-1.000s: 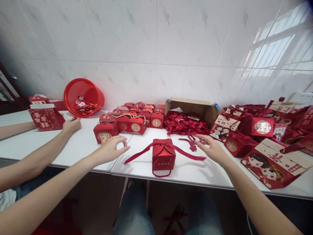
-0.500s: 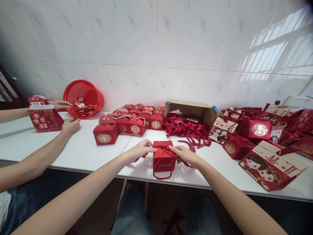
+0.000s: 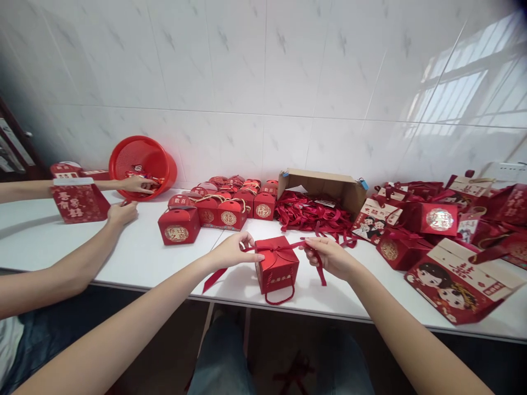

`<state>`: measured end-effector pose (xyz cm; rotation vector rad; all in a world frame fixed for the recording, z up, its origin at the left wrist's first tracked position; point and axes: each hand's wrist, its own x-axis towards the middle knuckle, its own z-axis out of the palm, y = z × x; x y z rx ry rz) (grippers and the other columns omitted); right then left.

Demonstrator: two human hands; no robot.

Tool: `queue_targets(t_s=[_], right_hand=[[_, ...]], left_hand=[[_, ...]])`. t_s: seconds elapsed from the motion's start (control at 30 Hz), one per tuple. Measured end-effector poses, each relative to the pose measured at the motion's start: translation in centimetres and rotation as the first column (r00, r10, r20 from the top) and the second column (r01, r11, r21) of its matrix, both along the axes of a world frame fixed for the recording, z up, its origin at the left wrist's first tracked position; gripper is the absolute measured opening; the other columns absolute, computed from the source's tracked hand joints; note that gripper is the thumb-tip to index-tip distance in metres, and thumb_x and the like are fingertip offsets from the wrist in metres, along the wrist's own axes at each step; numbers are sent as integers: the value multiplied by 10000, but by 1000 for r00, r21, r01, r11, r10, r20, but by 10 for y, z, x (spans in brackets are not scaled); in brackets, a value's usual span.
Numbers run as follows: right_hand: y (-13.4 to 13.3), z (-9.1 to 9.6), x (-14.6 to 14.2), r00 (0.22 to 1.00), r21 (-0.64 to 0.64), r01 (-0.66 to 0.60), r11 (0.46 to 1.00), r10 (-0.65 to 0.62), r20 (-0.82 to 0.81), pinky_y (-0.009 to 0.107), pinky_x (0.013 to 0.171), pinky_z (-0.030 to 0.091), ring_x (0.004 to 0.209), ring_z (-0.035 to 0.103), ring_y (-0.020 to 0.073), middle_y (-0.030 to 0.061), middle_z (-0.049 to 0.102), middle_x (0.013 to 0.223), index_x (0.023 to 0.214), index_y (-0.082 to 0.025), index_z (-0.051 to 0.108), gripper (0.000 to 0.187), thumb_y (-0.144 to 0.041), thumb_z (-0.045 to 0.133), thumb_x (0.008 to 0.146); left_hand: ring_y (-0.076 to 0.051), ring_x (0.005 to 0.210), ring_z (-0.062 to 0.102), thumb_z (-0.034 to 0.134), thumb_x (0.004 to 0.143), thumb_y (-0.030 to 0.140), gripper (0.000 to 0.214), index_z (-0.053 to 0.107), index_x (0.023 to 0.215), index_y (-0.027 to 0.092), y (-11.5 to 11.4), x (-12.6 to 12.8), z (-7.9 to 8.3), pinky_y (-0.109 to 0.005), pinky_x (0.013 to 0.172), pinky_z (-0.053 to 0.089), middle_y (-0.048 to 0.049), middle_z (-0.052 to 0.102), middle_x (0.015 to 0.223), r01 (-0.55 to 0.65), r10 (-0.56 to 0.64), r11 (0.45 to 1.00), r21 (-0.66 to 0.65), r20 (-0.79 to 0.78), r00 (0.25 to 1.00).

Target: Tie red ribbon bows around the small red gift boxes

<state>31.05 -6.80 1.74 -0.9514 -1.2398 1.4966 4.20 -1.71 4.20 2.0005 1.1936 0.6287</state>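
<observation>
A red gift box (image 3: 279, 274) stands on the table in front of me, turned at a slight angle, a twisted red cord handle hanging down its near side. Across its top runs a dark red ribbon (image 3: 301, 243), knotted in the middle. My left hand (image 3: 236, 251) pinches one end of the ribbon at the box's left edge, its thumb resting on the lid; a loose tail hangs below. Off the right side, my right hand (image 3: 325, 257) grips the other end, pulled out taut, with a tail dangling from the fingers.
Behind stand several red boxes (image 3: 179, 225) and a cardboard carton (image 3: 321, 178) spilling red ribbons (image 3: 313, 213). Decorated bags and boxes (image 3: 448, 280) crowd the right. At left, a co-worker's hand (image 3: 140, 185) reaches into a red basket (image 3: 171, 170) of wrapped sweets, beside a red bag (image 3: 80, 203).
My right hand has moved right and away from the box, drawing the ribbon out straight. The box has turned slightly. The co-worker's far hand has moved into the basket.
</observation>
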Motion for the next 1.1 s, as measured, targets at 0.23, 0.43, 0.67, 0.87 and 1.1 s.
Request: queue_targets(t_s=[0.23,0.43,0.67,0.87,1.1], right_hand=[[3,20,-13,995,94,-70,993,76,-66,259,608,409,583,540,96,4,618,713,887,-159,647,288,-358,740,699],[8,24,-25,987,200,-150,968,137,79,232,563,397,568,558,92,10,653,748,945,-175,584,333,-413,696,741],[11,21,-29,941,206,-86,975,11,339,207,450,305,439,409,58,1,646,700,1161,-171,534,498,-416,665,748],[14,14,-49,913,310,61,949,-178,367,235,544,414,597,565,126,13,636,722,774,-152,660,256,-402,649,720],[19,11,-53,900,374,92,923,-238,365,263,647,480,769,641,176,39,691,797,802,-170,620,168,-327,565,780]], left_hand=[[-261,1061,545,709,628,379,384,617,961,212,-9,22,19,-385,931,408,-69,619,1092,112,-122,974,195,37,992],[-196,815,630,581,734,287,132,628,809,189,-16,57,13,-311,766,485,-34,680,828,18,-84,954,300,211,974],[-204,773,631,550,747,279,145,661,749,185,-18,58,12,-323,763,472,-32,689,767,-67,-5,939,336,211,978],[-230,1021,557,595,679,227,258,614,936,214,-15,44,15,-362,881,430,-57,635,1034,-20,-57,948,317,231,971],[-201,737,585,606,696,495,329,545,732,174,0,9,-12,-311,701,427,-21,605,721,-74,98,981,-180,126,987]])
